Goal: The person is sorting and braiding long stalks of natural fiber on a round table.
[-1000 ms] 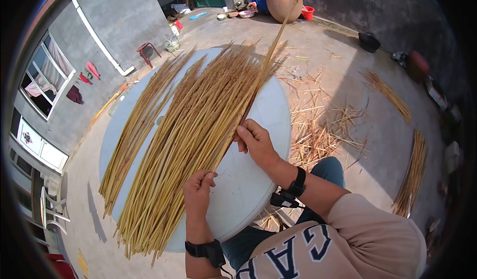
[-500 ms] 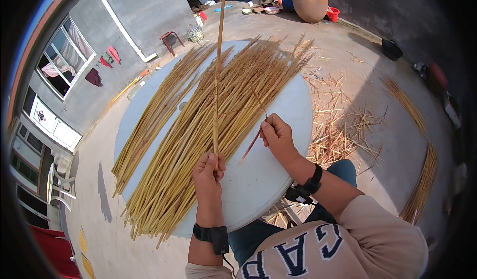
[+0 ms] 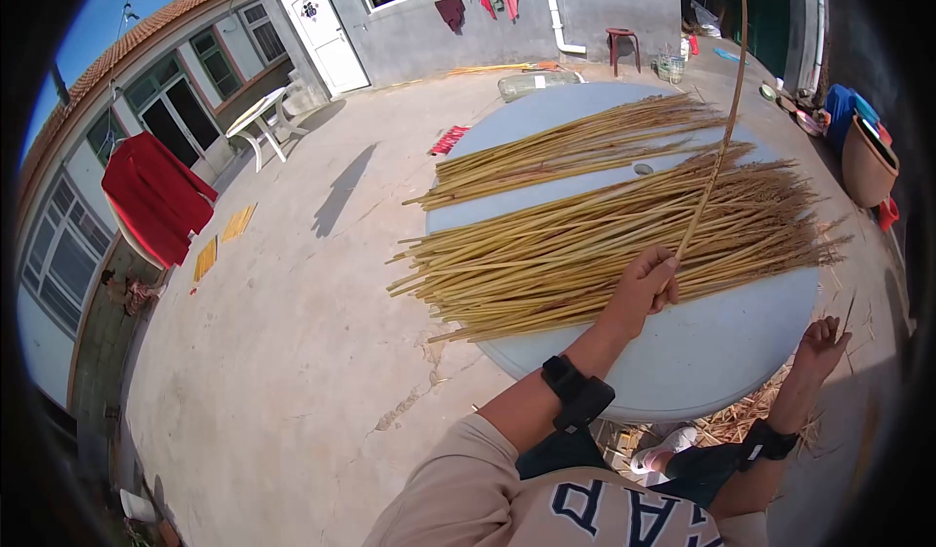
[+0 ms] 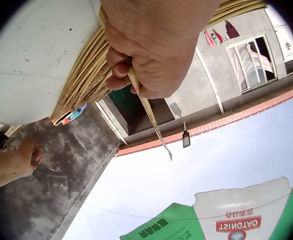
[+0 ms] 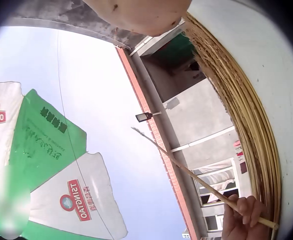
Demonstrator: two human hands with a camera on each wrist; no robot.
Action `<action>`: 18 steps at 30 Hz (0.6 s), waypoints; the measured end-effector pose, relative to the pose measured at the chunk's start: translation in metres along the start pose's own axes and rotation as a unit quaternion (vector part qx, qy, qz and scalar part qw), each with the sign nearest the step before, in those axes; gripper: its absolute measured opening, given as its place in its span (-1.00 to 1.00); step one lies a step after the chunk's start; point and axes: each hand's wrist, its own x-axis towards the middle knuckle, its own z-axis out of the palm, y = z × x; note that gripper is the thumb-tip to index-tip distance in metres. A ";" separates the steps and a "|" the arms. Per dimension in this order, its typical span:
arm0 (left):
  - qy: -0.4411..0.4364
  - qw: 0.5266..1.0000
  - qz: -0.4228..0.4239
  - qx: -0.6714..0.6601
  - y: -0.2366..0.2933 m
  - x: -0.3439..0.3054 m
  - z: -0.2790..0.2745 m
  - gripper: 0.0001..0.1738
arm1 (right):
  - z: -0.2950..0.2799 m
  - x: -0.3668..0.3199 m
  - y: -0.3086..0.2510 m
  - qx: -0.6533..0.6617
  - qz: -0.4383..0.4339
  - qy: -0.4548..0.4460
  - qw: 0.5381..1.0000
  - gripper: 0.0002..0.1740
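My left hand (image 3: 645,292) grips a long straw-coloured stalk (image 3: 717,162) near its thick lower end. The stalk stands up steeply over the table; in the right wrist view its thin tip (image 5: 145,133) shows against the sky. Beyond my left hand, a wide layer of similar stalks (image 3: 546,259) with brown feathery heads lies on the round pale table (image 3: 741,328). A narrower row of stalks (image 3: 546,162) lies behind it. Past the table's right edge, my right hand (image 3: 819,350) pinches a thin dry strip (image 3: 850,311), its fingers curled.
Loose straw scraps (image 3: 736,415) litter the ground below the table's near right edge. A large clay pot (image 3: 868,165) stands at the far right, and a red stool (image 3: 622,48) by the wall. A red garment (image 3: 156,196) hangs at left.
The head view has swung left. My right hand has moved away from the stalks, out past the table's edge with the strip. My left hand still holds the stalk upright.
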 end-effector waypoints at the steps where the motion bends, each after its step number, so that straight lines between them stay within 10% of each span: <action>1: -0.026 1.000 -0.003 0.011 -0.002 0.001 0.002 -0.81 | 0.004 -0.003 0.004 -0.002 0.010 -0.007 1.000 -0.70; 6: -0.113 0.993 0.028 -0.006 -0.014 0.004 0.001 -0.83 | 0.056 -0.071 0.052 -0.260 0.099 -0.053 0.959 -0.68; 10: -0.129 0.989 0.027 -0.061 -0.015 0.001 0.006 -0.83 | 0.091 -0.149 0.112 -0.507 0.149 -0.273 0.804 -0.81; 14: -0.109 0.990 0.014 -0.088 -0.012 -0.003 0.009 -0.83 | 0.086 -0.165 0.131 -0.633 -0.022 -0.427 0.645 -0.69; 18: -0.069 0.992 0.095 0.045 -0.010 -0.009 0.018 -0.86 | 0.078 -0.161 0.127 -0.640 0.005 -0.379 0.668 -0.70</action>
